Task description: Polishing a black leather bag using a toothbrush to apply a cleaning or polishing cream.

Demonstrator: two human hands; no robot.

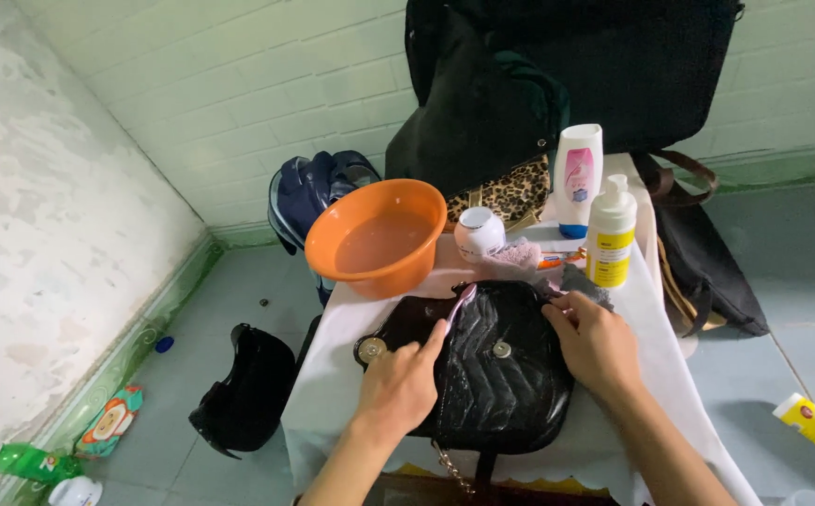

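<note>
Observed from beside the desk (351, 323), draped in white cloth: an orange basin (377, 236) of water stands at the left rear. In front of it, the left hand (398, 386) has its grip pinched on a pale toothbrush (461, 303), the brush end laid on the open flap of the black quilted handbag (487, 367), which lies flat at the desk's front centre. The right hand (597, 343) rests on the bag's right edge, fingers spread loosely, steadying it. Behind stand a small white jar (479, 232) and a yellow-labelled pump bottle (610, 232). Judged step: scrubbing the wet flap. A next stroke calls for steady downward hold from the right hand.
</note>
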